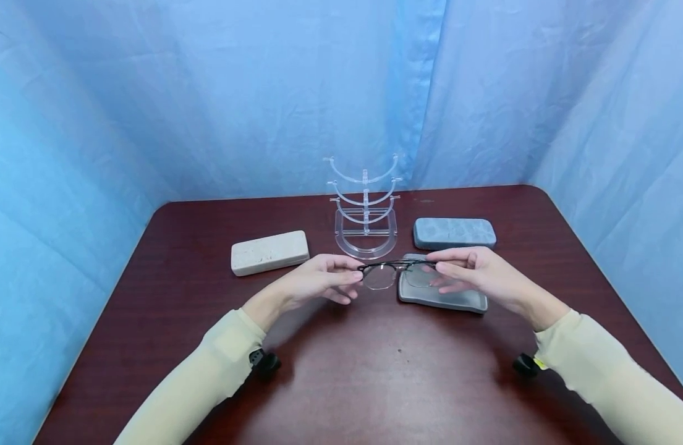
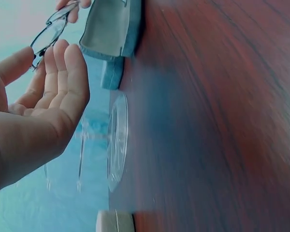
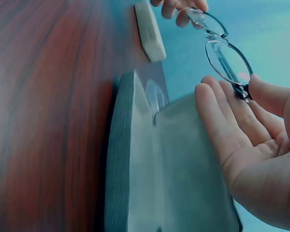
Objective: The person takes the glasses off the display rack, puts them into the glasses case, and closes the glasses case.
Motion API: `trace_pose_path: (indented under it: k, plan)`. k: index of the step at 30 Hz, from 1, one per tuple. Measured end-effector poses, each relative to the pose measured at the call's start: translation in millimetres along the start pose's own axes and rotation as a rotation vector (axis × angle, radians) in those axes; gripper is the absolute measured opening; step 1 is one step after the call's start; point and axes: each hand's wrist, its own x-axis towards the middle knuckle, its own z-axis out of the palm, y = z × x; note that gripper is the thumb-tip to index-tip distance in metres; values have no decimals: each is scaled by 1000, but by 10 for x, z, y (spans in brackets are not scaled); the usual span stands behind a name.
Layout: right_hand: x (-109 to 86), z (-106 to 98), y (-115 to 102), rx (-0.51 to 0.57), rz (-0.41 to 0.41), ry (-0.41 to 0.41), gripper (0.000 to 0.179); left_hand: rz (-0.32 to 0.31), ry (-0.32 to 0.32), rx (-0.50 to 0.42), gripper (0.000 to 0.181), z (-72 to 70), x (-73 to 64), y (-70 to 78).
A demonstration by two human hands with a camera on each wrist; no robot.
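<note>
Both hands hold a pair of eyeglasses [image 1: 399, 266] with a dark upper frame and clear lenses, raised over the table. My left hand [image 1: 324, 278] pinches one end of the frame between thumb and fingers. At the other end, my right hand [image 1: 466, 272] pinches the corner by the hinge, as the right wrist view shows the eyeglasses [image 3: 222, 50] from close by. Under the right hand an opened grey glasses case [image 1: 441, 298] lies on the table; its hollow inside [image 3: 183, 169] shows in the right wrist view.
A clear plastic glasses stand [image 1: 366, 216] with three curved arms stands at the back. Left of it lies a closed cream glasses case [image 1: 270, 252], right of it a closed blue-grey case [image 1: 455, 233]. Blue curtains [image 1: 235, 93] surround the brown table [image 1: 341, 383].
</note>
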Motion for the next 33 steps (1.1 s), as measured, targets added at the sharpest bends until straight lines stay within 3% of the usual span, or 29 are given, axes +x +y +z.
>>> trace_pose_path:
  k: [7,18,33]
  plan:
    - [-223,-197,174,-116,20,46,46,-9,6,26,35,232,217,51]
    - [-458,-353,376,-184,42,116,48,-55,33,-43,37,569,559,-53]
    - [-463,-466,562,-226,82,153,48,-60,194,67,28,751,715,-120]
